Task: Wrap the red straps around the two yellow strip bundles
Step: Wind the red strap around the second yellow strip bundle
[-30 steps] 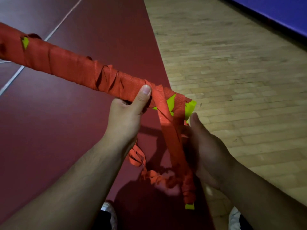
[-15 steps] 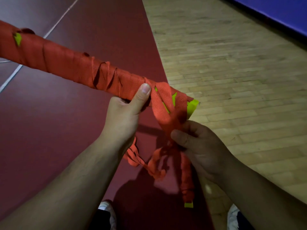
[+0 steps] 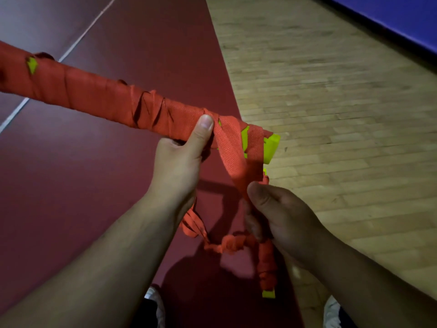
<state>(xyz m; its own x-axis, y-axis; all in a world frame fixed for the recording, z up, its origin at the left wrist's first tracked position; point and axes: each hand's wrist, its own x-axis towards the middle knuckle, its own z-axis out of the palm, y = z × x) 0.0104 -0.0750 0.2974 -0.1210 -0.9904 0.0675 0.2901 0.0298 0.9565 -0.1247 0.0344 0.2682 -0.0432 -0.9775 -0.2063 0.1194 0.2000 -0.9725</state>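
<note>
Your left hand [image 3: 179, 162] grips the yellow strip bundle [image 3: 272, 147] from beneath, a short way in from its near end. The fingers curl under the bundle and the thumb lies flat on top, pressing down a turn of the red strap [image 3: 236, 159].

The bundle is held in the air, slanting from its near end up and away to the left edge of the view. Red strap covers nearly its whole length. Yellow shows only at the bare near end, in narrow gaps between the last turns beside your thumb, and in one small gap far along the bundle.

From the bundle's near end, a flat length of strap runs down to your right hand [image 3: 279, 216], which is just below that end. The right hand pinches the strap between the thumb and curled fingers.

Below the right hand, the rest of the strap hangs twisted, with a loop that runs back under your left wrist. Its free end hangs lowest and carries a yellow tab [image 3: 268, 294].

Under the bundle lies a dark red floor mat [image 3: 71, 185] crossed by a white line [image 3: 71, 53]. Beyond the bundle's near end is a wooden floor [image 3: 331, 114], and a blue wall [image 3: 390, 15] borders it.
</note>
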